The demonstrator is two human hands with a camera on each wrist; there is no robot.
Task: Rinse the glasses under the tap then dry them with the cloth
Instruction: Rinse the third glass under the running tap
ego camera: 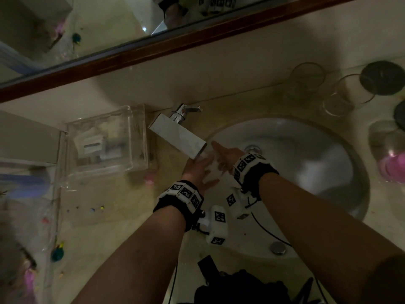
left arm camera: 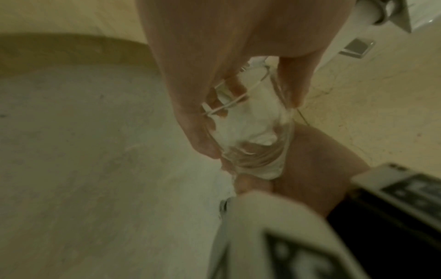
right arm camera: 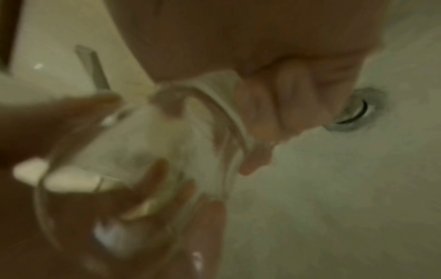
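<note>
Two hands are together over the sink [ego camera: 341, 163], and both hold one glass [ego camera: 211, 167] between them. The glass sits right under the end of the tap [ego camera: 178, 137], at the left side of the sink. The left hand [ego camera: 198, 170] wraps its fingers [left arm camera: 203, 130] and thumb around the glass from the left. The right hand [ego camera: 225, 155] is on the other side, and its fingers [right arm camera: 260, 151] curl over the rim. In the left wrist view the glass looks white and bubbly inside, like water is in it. The right wrist view is blurry, but the drain [right arm camera: 358, 109] shows just past the fingers.

Three more glasses wait on the surface [ego camera: 109, 205] to the right of the sink. One clear glass [ego camera: 306, 81] stands at the back by the wall. A second glass [ego camera: 345, 95] is just beside it and looks tipped over. A third glass [ego camera: 384, 137] stands nearer, close to something pink. A dark round lid [ego camera: 383, 77] lies behind them. A clear box [ego camera: 105, 139] sits left of the tap.
</note>
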